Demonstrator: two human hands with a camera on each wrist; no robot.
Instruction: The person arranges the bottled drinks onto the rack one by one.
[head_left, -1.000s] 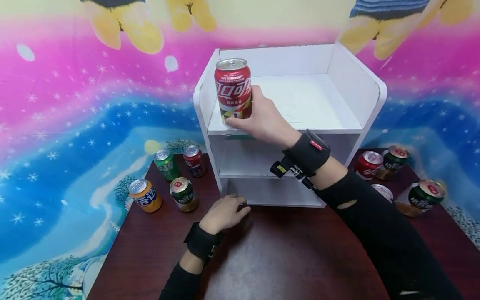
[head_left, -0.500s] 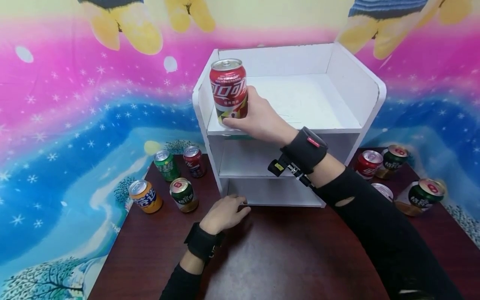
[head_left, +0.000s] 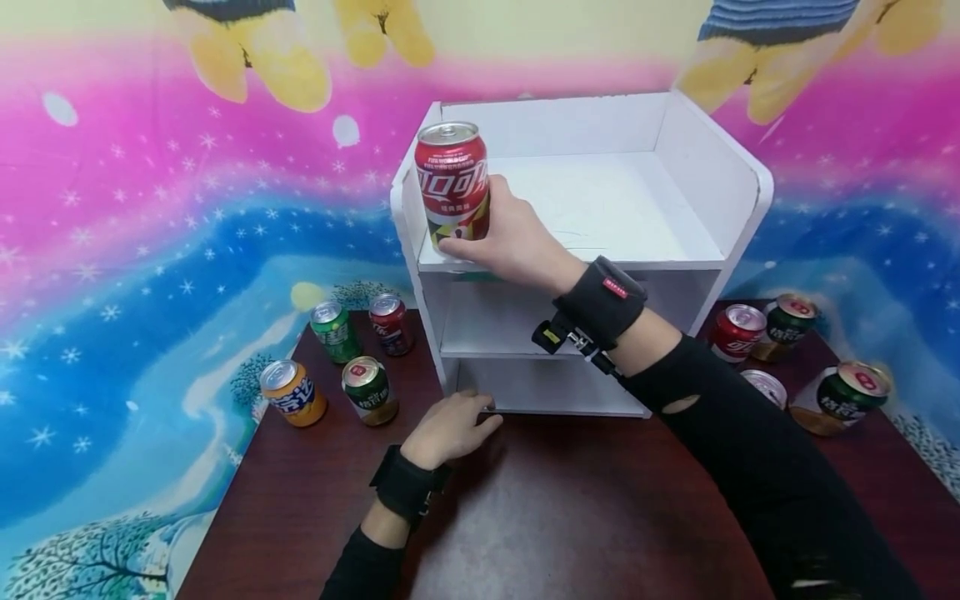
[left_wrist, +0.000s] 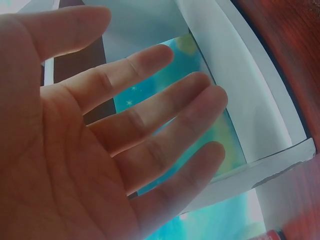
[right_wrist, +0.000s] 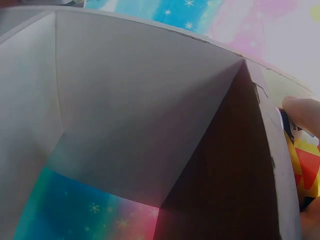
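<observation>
My right hand [head_left: 510,237] grips a red soda can [head_left: 452,179] at the front left of the top shelf of a small white shelf unit [head_left: 622,208]. The can is upright; its base is near the shelf's front edge, and I cannot tell whether it touches. In the right wrist view only part of the can [right_wrist: 305,160] shows, past the board's edge, between thumb and finger. My left hand [head_left: 450,429] holds nothing and lies low beside the unit's bottom left corner. Its fingers [left_wrist: 170,130] are spread and relaxed in the left wrist view.
Left of the unit stand an orange can [head_left: 293,393], a light green can [head_left: 334,333], a dark green can [head_left: 369,392] and a dark red can [head_left: 391,325]. On the right are a red can [head_left: 737,333] and several others, partly behind my right sleeve [head_left: 750,442].
The right hand has shifted a little to the left with the red soda can, toward the unit's left side wall. The left hand has stayed in place.
</observation>
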